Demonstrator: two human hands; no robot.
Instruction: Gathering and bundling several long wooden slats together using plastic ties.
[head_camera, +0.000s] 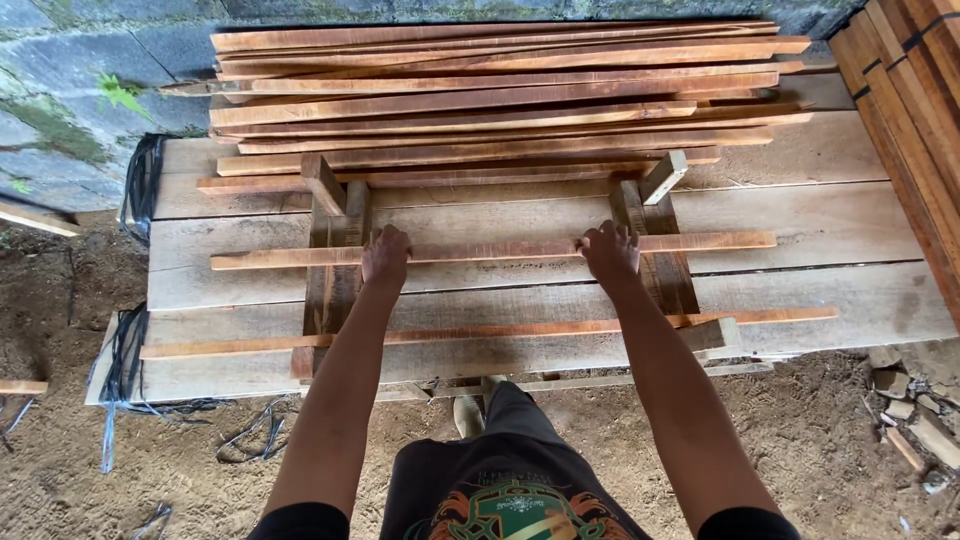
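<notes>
A long thin reddish wooden slat (700, 242) lies across two upright wooden support blocks (335, 280) on a platform of wide pale planks (800, 215). My left hand (386, 256) grips this slat over the left block. My right hand (608, 250) grips the same slat near the right block (670, 285). A second slat (480, 331) lies parallel and nearer to me, resting across the same blocks.
A pile of several similar slats (500, 100) fills the far side of the platform against a grey stone wall (70, 90). More boards (915, 110) lean at the right. Black and blue straps (125, 350) hang at the platform's left edge. Dirt ground (850, 440) with wood scraps lies below.
</notes>
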